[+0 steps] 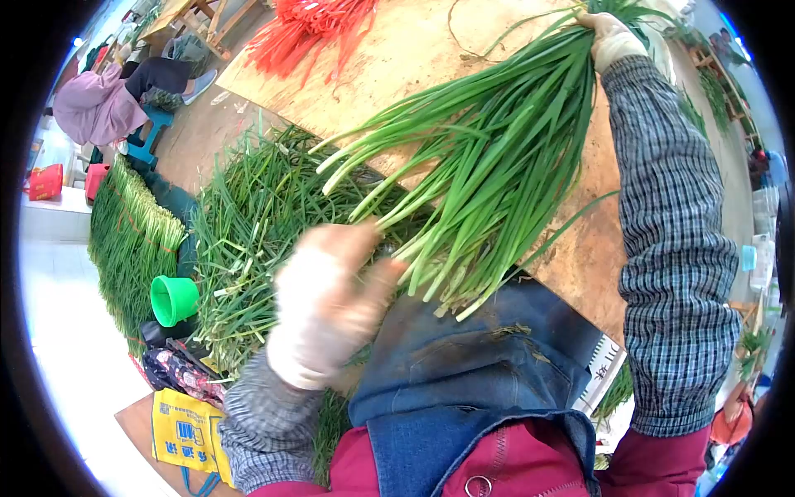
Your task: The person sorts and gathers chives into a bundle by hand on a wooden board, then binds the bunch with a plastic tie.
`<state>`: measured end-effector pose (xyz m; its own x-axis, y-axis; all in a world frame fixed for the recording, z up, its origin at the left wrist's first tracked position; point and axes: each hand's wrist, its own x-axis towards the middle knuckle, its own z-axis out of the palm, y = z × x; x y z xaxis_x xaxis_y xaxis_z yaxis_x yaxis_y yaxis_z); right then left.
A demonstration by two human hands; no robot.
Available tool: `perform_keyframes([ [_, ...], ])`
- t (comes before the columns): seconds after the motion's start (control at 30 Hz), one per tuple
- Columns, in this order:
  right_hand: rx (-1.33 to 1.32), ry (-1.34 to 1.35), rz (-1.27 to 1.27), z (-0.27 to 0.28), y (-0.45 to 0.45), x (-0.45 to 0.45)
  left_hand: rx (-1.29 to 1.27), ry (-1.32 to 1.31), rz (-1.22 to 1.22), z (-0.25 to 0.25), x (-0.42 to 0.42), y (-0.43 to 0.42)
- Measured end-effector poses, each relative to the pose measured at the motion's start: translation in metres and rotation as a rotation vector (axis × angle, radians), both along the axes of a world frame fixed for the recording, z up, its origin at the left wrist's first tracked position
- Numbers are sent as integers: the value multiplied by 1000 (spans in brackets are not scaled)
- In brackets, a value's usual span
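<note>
A large bunch of green leafy stalks (513, 124) slants over the wooden board (406, 62), its pale cut ends toward my lap. My right hand (609, 37), in a pale glove with bare fingertips, is closed round the leafy end at the top. Near the pale ends is my left hand (331, 290), also gloved and smeared by motion; its fingers and anything between them cannot be made out. Red strips (310, 33) lie at the board's far edge. Beneath and left of my left hand spreads a heap of loose green stalks (248, 224).
Tied green bundles (132, 240) stand at the left beside a green cup (174, 300). A yellow bag (186, 431) lies lower left. A person in pink (99, 108) sits on a blue stool (151, 137) at the upper left.
</note>
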<state>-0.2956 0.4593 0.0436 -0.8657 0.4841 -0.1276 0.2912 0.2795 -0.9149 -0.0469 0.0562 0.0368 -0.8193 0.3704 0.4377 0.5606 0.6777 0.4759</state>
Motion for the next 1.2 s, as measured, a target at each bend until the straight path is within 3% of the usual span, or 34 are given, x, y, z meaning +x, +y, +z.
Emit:
perform_keyframes([
  [0.03,1,15,-6,0,-2,0,-193,-67,-7,6,4,19],
  [0.1,37,54,-10,1,-5,3,-244,-260,20,-6,-4,42],
  [0.2,116,215,-19,16,-14,24,64,-37,65,-40,-31,33],
  [0.23,140,302,-24,24,-22,42,145,-140,115,-41,-40,25],
  [0.3,138,446,-17,45,-41,88,41,-26,192,-31,-53,12],
  [0.37,96,474,28,63,-64,152,15,-90,204,-22,-55,0],
  [0.43,12,289,173,66,-92,218,-167,96,295,-9,-45,0],
  [0.47,-14,120,331,64,-104,246,-238,316,271,0,-38,2],
  [0.57,-549,-402,338,20,-142,293,-45,274,52,13,-3,21],
  [0.63,-785,-451,267,-12,-160,302,-226,308,-173,15,12,44],
  [0.7,-879,-396,244,-20,-170,309,-476,233,-157,-5,24,65],
  [0.77,-910,-382,253,-24,-171,316,-617,356,-90,-15,19,76],
  [1.03,-1091,-151,117,-22,-183,306,-28,355,-207,-11,37,80],
  [1.07,-1111,-99,239,-37,-180,303,8,308,-234,-9,41,82],
  [1.17,-1005,-93,74,-33,-196,295,289,9,-243,-8,54,78],
  [1.2,-1008,-139,76,-21,-194,296,520,-271,-155,-3,62,72],
])
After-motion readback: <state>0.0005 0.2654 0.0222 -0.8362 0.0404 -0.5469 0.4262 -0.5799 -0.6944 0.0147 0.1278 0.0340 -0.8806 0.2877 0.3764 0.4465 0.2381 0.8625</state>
